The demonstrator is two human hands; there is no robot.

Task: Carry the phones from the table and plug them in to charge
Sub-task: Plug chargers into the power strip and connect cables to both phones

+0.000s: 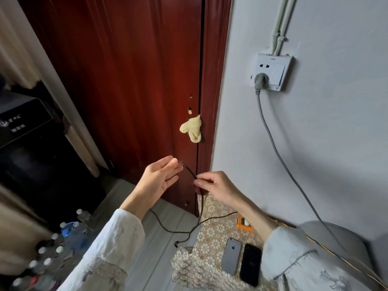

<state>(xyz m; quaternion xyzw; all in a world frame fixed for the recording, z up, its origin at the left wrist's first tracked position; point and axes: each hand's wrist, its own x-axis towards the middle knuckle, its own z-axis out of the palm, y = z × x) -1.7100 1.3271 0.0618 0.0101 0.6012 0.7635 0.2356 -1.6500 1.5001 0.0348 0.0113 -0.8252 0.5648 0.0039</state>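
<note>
Two phones lie face down side by side on the lace-covered table [210, 232] at the lower right: a grey phone [231, 256] and a black phone [251, 264]. A thin black charging cable [200, 208] rises from the table's left edge. My right hand [216, 186] pinches it near its upper end. The cable's tip touches the fingertips of my left hand [160, 178], which is held palm up with fingers apart. A white wall socket [271, 71] sits above on the wall, with a grey plug [260, 79] in its lower outlet.
A dark red door [130, 80] with a yellow cloth [192, 129] stuffed at the latch stands ahead. A small orange device [244, 223] lies on the table. A grey rounded appliance [336, 244] is at right. Several water bottles [69, 238] crowd the floor at left.
</note>
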